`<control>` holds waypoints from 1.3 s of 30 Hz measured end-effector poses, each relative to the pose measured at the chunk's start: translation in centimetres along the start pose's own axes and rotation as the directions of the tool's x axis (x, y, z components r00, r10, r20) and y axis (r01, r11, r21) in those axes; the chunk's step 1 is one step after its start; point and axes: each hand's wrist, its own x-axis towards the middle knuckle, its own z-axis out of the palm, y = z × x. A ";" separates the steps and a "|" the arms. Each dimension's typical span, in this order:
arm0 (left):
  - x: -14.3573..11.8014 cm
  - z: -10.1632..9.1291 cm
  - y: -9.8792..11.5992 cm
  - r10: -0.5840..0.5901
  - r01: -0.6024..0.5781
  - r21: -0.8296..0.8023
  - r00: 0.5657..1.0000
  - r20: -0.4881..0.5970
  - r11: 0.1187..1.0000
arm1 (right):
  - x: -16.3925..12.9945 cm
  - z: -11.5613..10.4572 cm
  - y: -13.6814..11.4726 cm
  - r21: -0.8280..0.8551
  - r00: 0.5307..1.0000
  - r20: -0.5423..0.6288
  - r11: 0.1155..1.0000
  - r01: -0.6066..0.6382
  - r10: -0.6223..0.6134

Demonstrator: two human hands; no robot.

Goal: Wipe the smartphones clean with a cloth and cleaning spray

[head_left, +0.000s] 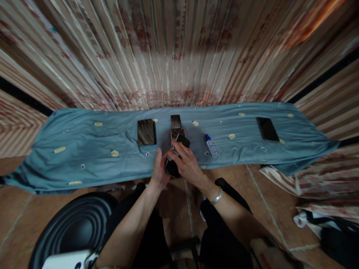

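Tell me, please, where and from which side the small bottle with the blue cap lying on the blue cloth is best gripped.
Grip the small bottle across its clear body, below the blue cap, coming down from above. It lies flat on the blue cloth, cap pointing away, so its long sides are open. The right hand is nearest; nothing crowds it.

Wide bare stretches of the blue patterned cloth [84,149] lie open to the left of the dark rectangular phone [146,132]. On the right, a clear lane runs between the small clear bottle with a blue cap [211,145] and the black slab phone [267,129]. Straight ahead, two small dark phones [176,127] stand end to end just beyond the hands, narrowing passage there.
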 end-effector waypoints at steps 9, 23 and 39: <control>-0.7 0.7 -0.3 -0.035 0.030 0.102 0.998 0.049 0.994 | 0.6 0.1 3.6 0.013 0.976 -0.071 0.978 -0.207 0.208; -0.7 0.2 0.8 -0.015 0.013 0.093 1.000 0.018 0.996 | 0.4 0.4 6.6 0.323 0.903 -0.035 0.860 -0.396 0.429; -0.8 0.8 0.3 0.022 -0.026 0.066 0.998 0.061 0.997 | 1.1 0.3 4.3 0.056 0.954 -0.123 0.961 -0.270 0.275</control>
